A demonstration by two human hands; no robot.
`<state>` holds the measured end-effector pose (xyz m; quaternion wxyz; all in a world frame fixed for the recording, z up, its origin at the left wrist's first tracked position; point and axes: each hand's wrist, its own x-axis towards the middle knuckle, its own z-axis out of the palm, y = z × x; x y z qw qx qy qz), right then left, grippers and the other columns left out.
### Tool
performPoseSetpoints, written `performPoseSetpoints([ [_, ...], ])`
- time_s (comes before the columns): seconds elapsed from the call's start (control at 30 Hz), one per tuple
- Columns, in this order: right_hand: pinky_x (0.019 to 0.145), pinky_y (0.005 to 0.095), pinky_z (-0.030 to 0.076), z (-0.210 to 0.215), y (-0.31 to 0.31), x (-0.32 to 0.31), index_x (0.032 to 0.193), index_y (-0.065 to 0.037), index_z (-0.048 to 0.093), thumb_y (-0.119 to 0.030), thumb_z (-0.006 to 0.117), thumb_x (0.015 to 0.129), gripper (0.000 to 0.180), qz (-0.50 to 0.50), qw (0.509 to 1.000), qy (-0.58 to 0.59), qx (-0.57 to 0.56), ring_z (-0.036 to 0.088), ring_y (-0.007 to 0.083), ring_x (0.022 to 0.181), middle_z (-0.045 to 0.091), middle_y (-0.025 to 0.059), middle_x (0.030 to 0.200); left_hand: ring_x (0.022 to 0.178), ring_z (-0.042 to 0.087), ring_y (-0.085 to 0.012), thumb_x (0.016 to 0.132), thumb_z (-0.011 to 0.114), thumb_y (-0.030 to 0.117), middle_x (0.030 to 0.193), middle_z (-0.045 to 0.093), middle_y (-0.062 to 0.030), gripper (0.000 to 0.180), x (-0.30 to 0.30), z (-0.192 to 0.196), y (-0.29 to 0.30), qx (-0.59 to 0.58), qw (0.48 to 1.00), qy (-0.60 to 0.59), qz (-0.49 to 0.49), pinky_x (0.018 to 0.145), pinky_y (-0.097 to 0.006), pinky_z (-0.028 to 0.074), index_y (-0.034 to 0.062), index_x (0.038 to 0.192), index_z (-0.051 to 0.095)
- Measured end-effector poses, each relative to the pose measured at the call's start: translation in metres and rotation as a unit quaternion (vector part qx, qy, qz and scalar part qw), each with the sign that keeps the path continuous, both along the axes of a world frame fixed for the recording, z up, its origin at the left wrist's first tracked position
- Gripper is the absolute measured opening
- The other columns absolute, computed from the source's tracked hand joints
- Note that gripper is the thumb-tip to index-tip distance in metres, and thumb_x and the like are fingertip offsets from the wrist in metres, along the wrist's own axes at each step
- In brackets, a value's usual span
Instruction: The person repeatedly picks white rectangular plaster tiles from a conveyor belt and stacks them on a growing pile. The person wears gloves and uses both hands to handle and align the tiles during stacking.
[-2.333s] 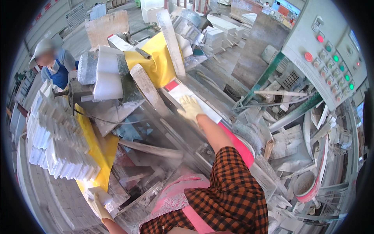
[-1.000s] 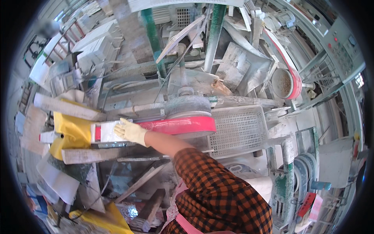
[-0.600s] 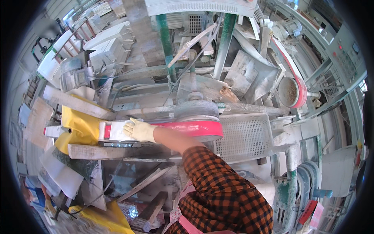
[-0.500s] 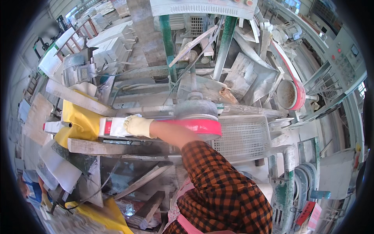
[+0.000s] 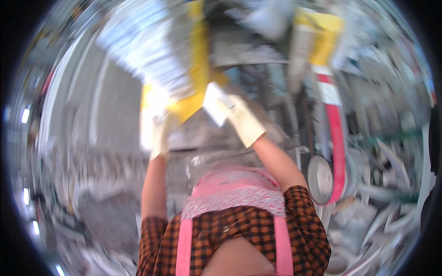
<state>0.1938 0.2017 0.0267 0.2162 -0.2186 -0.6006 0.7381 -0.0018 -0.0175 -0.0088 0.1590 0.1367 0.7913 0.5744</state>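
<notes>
Right hand [image 5: 243,119] has its fingers closed on a small white tile [image 5: 214,103] — it's sticking out just left of them. Left hand [image 5: 160,131] is up at the near end of the white stack [image 5: 147,46], too blurry to tell if those fingers grip anything. Yellow sheet [image 5: 186,109] shows between both sets of fingers, red belt [image 5: 336,147] well off to the right.

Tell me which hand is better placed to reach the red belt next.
Probably the right hand: it holds a white piece and is nearer the red belt. The left hand is farther off, by the blurred white stack.
</notes>
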Motion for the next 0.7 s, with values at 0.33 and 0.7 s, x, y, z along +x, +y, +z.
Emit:
performPoseSetpoints([
  [0.33, 0.087, 0.0384, 0.053, -0.079, -0.099, -0.148, 0.144, -0.005, 0.05, -0.041, 0.069, 0.095, 0.063, 0.044, 0.824, 0.136, -0.549, 0.067, 0.0302, 0.103, 0.066, 0.0215, 0.123, 0.123, 0.059, -0.0266, 0.106, 0.048, 0.05, 0.135, 0.061, -0.0129, 0.061, -0.011, 0.028, 0.015, 0.02, 0.983, -0.171, -0.07, 0.102, -0.04, 0.048, 0.0047, 0.147, 0.052],
  [0.7, 0.099, 0.0455, 0.047, -0.056, 0.007, -0.038, 0.12, -0.008, 0.071, -0.04, 0.071, 0.09, 0.044, 0.074, 0.91, 0.03, 0.407, 0.06, 0.0375, 0.111, 0.068, 0.016, 0.117, 0.115, 0.062, -0.0285, 0.087, 0.077, 0.031, 0.132, 0.059, -0.023, 0.078, -0.008, 0.011, 0.021, -0.101, 0.993, 0.012, 0.066, 0.094, -0.037, 0.053, -0.0111, 0.143, 0.044],
])
